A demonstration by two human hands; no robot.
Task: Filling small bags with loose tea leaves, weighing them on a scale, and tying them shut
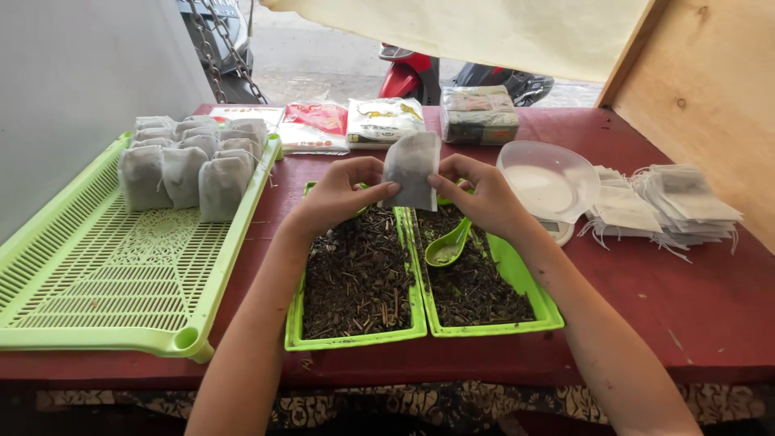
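Right now my grip is a two-handed pinch: the left hand (pixel 339 194) and the right hand (pixel 480 198) each press thumb and fingertips together on opposite lower edges of a small white filter-paper pouch (pixel 412 168), which I hold upright in the air between them. The pouch hangs just above the far ends of two shallow lime-green plastic trays, side by side and touching. The left tray (pixel 355 278) and the right tray (pixel 484 282) are both filled with a dark, coarse, dry leafy mix. A lime-green plastic scoop (pixel 448 246) lies in the right tray just under my right hand, its bowl holding a little pale powdery matter.

Further out to my left, a large lime-green slotted plastic tray (pixel 105 266) rests on the dark red worktop (pixel 694 307); a cluster of filled white pouches (pixel 190 157) stands in rows at its far end. To my right, a clear round plastic bowl (pixel 549 179) sits on what looks like a small white scale, and beside that lies a loose stack of flat empty white pouches with strings (pixel 666 202). Along the far edge of the worktop sit several flat printed packets (pixel 351 121) and a wrapped greenish block (pixel 480 115). Beyond the worktop I see a red scooter (pixel 408 74).
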